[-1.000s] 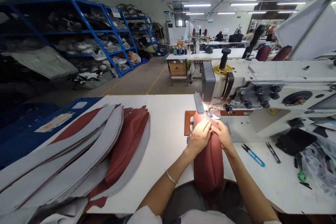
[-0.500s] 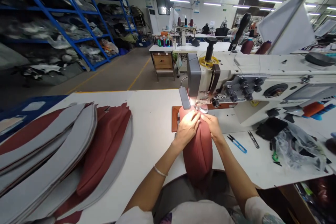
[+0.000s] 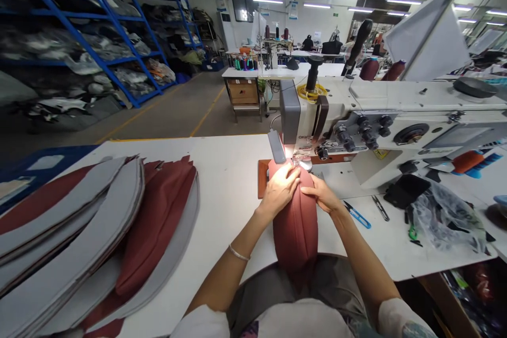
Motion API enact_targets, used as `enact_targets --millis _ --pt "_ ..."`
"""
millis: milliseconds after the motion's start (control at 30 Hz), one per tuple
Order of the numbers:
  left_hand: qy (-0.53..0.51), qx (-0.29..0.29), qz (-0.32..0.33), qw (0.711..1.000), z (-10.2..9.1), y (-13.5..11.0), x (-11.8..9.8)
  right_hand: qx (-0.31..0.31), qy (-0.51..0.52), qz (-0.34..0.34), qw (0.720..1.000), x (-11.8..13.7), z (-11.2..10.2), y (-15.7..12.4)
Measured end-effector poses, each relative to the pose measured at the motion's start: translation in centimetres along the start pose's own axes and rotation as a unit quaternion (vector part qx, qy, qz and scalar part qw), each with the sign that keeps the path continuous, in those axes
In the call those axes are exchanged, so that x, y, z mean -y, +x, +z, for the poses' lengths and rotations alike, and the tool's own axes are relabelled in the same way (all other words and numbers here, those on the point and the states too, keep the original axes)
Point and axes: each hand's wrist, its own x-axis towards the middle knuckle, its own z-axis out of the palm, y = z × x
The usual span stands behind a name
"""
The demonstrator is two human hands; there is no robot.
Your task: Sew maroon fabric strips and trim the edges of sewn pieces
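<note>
A long red fabric piece (image 3: 296, 229) with a seam down its middle runs from under the sewing machine's presser foot (image 3: 297, 162) toward my lap. Close in front of the foot, my left hand (image 3: 280, 189) holds the cloth on its left side, fingers bent and pressed together near the seam. Lower on the right edge, my right hand (image 3: 321, 193) grips the same cloth, thumb on top and the other fingers partly hidden. The sewing machine (image 3: 312, 116) stands over the far end of the piece, its lamp lighting the needle area.
Grey and red curved panels (image 3: 119, 216) lie stacked on the table (image 3: 225, 185) at left. Blue thread snips (image 3: 358, 215), dark thread snips (image 3: 381, 208) and a clear plastic bag (image 3: 446, 216) lie at right. Blue shelves (image 3: 122, 37) stand behind.
My right hand has slid back along the cloth's right edge, away from the presser foot. My left hand stays near the foot. The view has shifted slightly.
</note>
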Motion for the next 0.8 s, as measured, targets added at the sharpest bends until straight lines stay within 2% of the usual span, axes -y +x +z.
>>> enact_targets --millis 133,467,667,733,800 --pt "-0.017 0.019 0.04 0.999 -0.7 -0.3 0.2 -0.02 0.022 0.024 0.999 -0.3 0.2 0.3" --pt "-0.011 0.013 0.049 0.999 -0.8 0.1 0.3 -0.038 0.059 0.016 0.997 -0.4 0.3 0.8" --pt "-0.031 0.01 0.057 0.998 -0.8 1.3 1.0 -0.044 0.065 0.007 0.997 -0.3 0.8 1.2" --pt "-0.052 0.001 0.053 0.997 -0.8 1.4 1.1 -0.041 0.06 -0.002 0.997 -0.1 1.0 0.8" --pt "-0.082 -0.033 0.007 0.996 -0.7 0.2 0.5 -0.032 0.045 0.001 0.998 -0.1 1.3 -0.4"
